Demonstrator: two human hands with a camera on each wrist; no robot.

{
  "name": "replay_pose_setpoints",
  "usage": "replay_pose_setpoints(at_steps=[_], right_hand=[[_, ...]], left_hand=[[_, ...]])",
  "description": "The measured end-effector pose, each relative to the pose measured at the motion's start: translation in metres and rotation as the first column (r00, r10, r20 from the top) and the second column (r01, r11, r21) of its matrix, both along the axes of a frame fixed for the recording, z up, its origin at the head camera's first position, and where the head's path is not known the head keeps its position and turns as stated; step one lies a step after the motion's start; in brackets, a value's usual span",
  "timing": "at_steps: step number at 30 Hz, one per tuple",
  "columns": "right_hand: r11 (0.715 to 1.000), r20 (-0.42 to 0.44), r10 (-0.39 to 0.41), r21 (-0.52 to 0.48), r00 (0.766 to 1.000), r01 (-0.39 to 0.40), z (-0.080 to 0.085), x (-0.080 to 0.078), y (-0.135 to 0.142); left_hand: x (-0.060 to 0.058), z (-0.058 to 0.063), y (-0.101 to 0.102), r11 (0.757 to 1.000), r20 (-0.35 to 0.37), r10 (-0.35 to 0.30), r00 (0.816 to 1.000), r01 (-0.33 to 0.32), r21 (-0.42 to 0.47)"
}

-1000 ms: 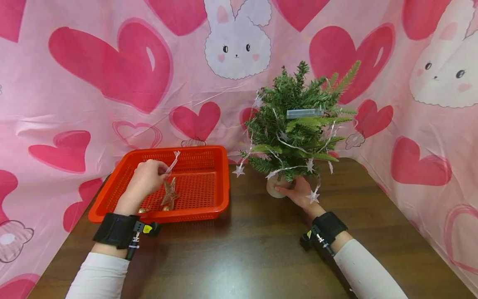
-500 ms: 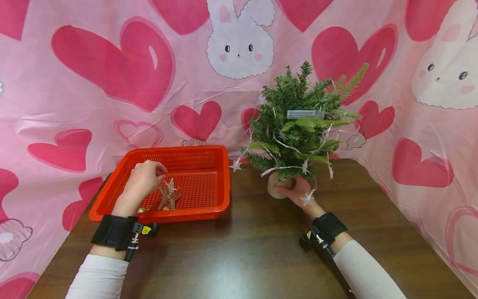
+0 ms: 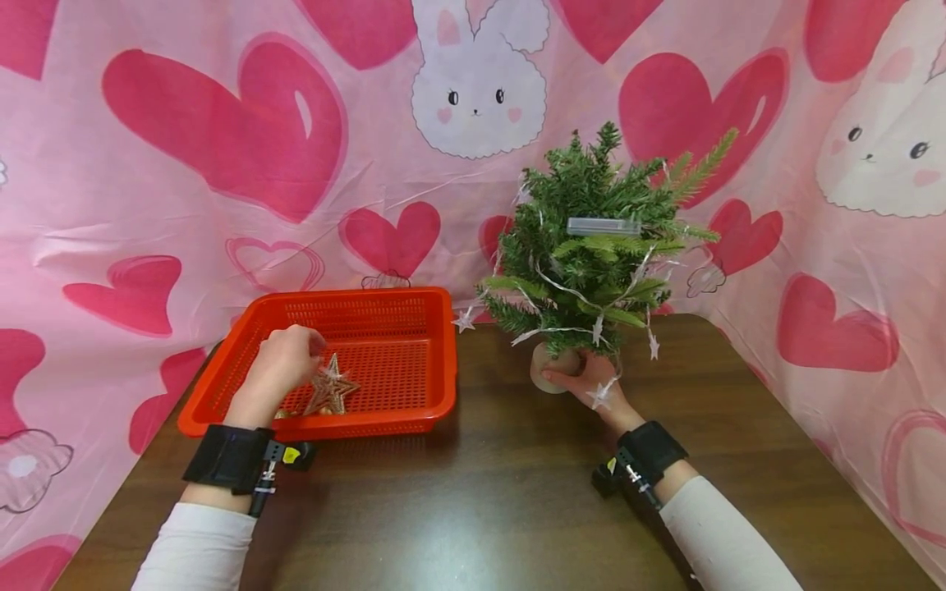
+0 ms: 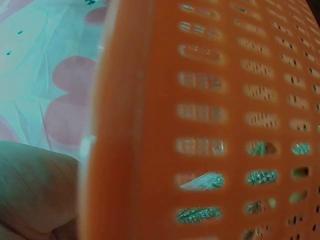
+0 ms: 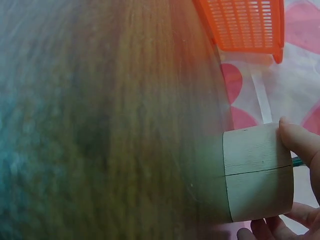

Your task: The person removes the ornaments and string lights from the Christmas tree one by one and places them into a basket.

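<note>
My left hand [image 3: 283,361] is over the left side of the red basket [image 3: 433,361], fingers curled and fingertips close together. Right beside the fingertips, a glittery rose-gold star ornament [image 3: 330,389] stands tilted with one point up. Its clear ribbon was pinched in this hand; the fingers now hide most of the hold. My right hand [image 3: 589,380] grips the pale round wooden base [image 5: 257,172] of a small artificial Christmas tree [image 3: 591,246], thumb on one side and fingers on the other. Star-shaped string lights [image 3: 572,289] wind through the branches.
Small gold ornaments [image 3: 284,413] lie at the basket's near left. A clear battery box [image 3: 602,226] hangs on the tree's front. One light star [image 3: 600,396] dangles over my right wrist. A pink heart-print cloth [image 3: 384,238] backs the brown table [image 3: 473,501].
The star ornament has turned from nearly edge-on to face-on, and its ribbon end no longer sticks up. My left hand has barely moved. The tree has turned slightly in my right hand's grip.
</note>
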State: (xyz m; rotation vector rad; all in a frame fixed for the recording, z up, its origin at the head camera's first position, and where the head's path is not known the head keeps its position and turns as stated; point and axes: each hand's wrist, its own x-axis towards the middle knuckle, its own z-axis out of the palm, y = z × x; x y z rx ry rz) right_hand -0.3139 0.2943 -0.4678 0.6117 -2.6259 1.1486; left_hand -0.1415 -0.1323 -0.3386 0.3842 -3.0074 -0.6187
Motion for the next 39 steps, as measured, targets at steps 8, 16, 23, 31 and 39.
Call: replay_pose_setpoints(at_steps=[8,16,23,31,39], right_hand=[[0.999,-0.041,-0.015,-0.051,0.999,0.013,0.005,0.008,-0.006],[0.998,0.031,-0.054,0.013,0.998,0.054,0.006,0.009,-0.001],[1.0,0.075,-0.007,0.022,0.997,0.005,0.016,0.013,0.001],[0.998,0.114,0.055,-0.043,0.992,-0.05,0.031,0.019,-0.002],[0.996,0.173,0.074,-0.064,0.982,-0.064,0.036,0.022,-0.002]], left_hand=[[-0.023,-0.005,-0.023,0.998,0.14,-0.052,0.989,0.056,-0.024],[-0.024,-0.009,-0.033,0.99,0.269,-0.081,0.96,0.109,-0.091],[-0.023,-0.014,-0.036,0.987,0.342,-0.115,0.933,0.146,-0.067],[-0.023,-0.014,-0.035,0.983,0.277,-0.106,0.955,0.142,-0.114],[-0.015,-0.004,-0.017,0.984,-0.063,-0.167,0.984,0.162,-0.069]])
